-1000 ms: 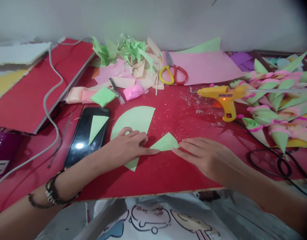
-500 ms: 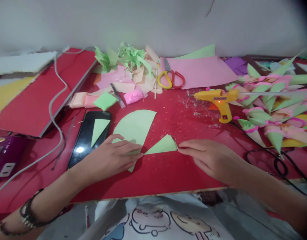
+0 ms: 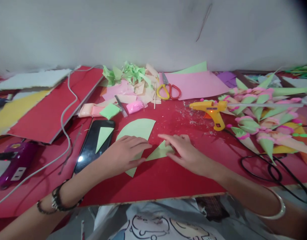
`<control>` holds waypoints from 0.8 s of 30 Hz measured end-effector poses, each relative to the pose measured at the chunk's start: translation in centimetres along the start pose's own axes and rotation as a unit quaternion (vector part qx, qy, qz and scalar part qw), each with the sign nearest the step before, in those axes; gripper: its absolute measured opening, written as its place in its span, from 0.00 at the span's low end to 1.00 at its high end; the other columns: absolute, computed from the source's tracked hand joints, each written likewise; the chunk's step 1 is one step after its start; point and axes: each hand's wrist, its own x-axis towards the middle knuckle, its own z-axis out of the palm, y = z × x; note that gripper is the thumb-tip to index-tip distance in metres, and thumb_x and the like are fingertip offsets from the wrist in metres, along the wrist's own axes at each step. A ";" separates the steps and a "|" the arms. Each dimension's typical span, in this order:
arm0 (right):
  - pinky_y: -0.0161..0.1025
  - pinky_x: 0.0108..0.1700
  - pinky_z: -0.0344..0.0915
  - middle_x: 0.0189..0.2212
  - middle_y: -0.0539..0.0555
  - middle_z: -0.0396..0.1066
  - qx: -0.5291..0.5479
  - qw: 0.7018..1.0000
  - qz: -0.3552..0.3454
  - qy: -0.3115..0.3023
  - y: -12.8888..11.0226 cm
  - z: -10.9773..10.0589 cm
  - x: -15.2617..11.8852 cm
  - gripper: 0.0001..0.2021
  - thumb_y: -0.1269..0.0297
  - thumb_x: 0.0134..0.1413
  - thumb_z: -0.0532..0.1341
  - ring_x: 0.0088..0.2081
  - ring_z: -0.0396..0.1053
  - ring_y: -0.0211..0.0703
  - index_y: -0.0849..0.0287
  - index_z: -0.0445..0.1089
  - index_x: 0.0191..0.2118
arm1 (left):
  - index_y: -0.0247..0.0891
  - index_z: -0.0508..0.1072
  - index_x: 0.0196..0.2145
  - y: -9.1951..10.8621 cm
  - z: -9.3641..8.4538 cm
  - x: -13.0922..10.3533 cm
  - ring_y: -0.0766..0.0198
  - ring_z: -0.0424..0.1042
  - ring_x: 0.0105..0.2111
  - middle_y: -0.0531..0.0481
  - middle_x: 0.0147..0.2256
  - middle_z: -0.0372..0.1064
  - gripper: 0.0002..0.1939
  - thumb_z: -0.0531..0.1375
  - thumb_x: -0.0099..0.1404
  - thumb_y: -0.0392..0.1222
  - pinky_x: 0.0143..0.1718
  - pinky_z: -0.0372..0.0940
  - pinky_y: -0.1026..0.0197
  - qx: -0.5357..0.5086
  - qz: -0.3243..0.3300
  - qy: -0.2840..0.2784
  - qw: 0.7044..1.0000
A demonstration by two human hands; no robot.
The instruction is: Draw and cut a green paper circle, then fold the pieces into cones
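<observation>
Over a large pale green paper sector (image 3: 139, 128) lies my left hand (image 3: 129, 151), fingers stretched toward the right and hiding part of the sheet. A smaller folded green paper wedge (image 3: 157, 152) rests on the red table between my hands, its tip close to my left fingertips. My right hand (image 3: 186, 151) is over the right end of this wedge, with the index finger extended and the fingers apart. Part of the wedge is hidden under that hand. Another green paper triangle (image 3: 104, 137) sits on the black phone (image 3: 89, 153) at the left.
A yellow glue gun (image 3: 212, 111) with a black cord stands right of centre, beside paper flowers (image 3: 263, 110). Scissors (image 3: 168, 90), a cutter (image 3: 121, 106), clay packets (image 3: 109, 111) and paper scraps lie behind. A purple power box (image 3: 18, 161) and white cable are left.
My right hand has moved left over the small wedge, its fingers now spread. My left hand has lifted its fingers a little. The view has shifted, showing more wall.
</observation>
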 end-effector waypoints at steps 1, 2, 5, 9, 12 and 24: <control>0.44 0.44 0.54 0.39 0.54 0.68 -0.002 1.000 -0.015 -0.007 0.1 -0.2 0.1 0.16 0.72 0.55 0.51 0.42 0.63 0.43 0.54 0.60 0.50 | 0.41 0.62 0.50 0.0 0.0 0.3 0.63 0.64 0.47 0.48 0.49 0.64 0.17 0.53 0.63 0.41 0.47 0.57 0.59 0.004 0.012 -0.001 1.000; 0.43 0.45 0.52 0.36 0.52 0.68 -0.005 0.999 -0.031 -0.009 0.1 -0.3 0.2 0.12 0.73 0.55 0.51 0.40 0.63 0.41 0.54 0.65 0.43 | 0.40 0.61 0.51 0.1 0.1 0.5 0.63 0.63 0.48 0.48 0.50 0.64 0.18 0.53 0.63 0.41 0.48 0.57 0.59 0.012 0.028 -0.001 1.000; 0.42 0.45 0.48 0.30 0.49 0.67 -0.034 0.998 -0.058 0.020 0.6 -0.5 0.2 0.10 0.74 0.54 0.53 0.36 0.63 0.38 0.57 0.68 0.27 | 0.40 0.61 0.52 0.5 0.6 1.1 0.63 0.60 0.51 0.50 0.52 0.63 0.18 0.52 0.64 0.41 0.53 0.53 0.57 0.067 0.104 -0.001 0.992; 0.41 0.43 0.48 0.32 0.49 0.68 -0.065 0.993 -0.055 0.080 1.4 -0.1 -0.1 0.09 0.74 0.53 0.53 0.36 0.63 0.38 0.56 0.69 0.30 | 0.41 0.64 0.49 1.5 1.1 1.5 0.64 0.59 0.53 0.53 0.52 0.63 0.15 0.50 0.65 0.42 0.54 0.52 0.55 0.160 0.175 0.048 0.970; 0.42 0.42 0.49 0.34 0.49 0.68 -0.090 0.991 -0.069 0.065 1.9 0.6 -0.3 0.11 0.74 0.53 0.53 0.36 0.63 0.39 0.54 0.70 0.33 | 0.42 0.65 0.48 1.9 1.1 1.7 0.63 0.60 0.51 0.52 0.53 0.62 0.15 0.52 0.64 0.36 0.52 0.56 0.57 0.214 0.199 0.099 0.951; 0.41 0.40 0.63 0.35 0.54 0.69 -0.017 0.983 0.107 0.150 5.8 -3.6 -3.6 0.08 0.68 0.54 0.53 0.38 0.67 0.42 0.56 0.68 0.35 | 0.39 0.67 0.44 1.8 1.8 2.4 0.66 0.65 0.42 0.53 0.52 0.62 0.14 0.45 0.67 0.34 0.43 0.60 0.62 0.140 0.203 0.026 0.969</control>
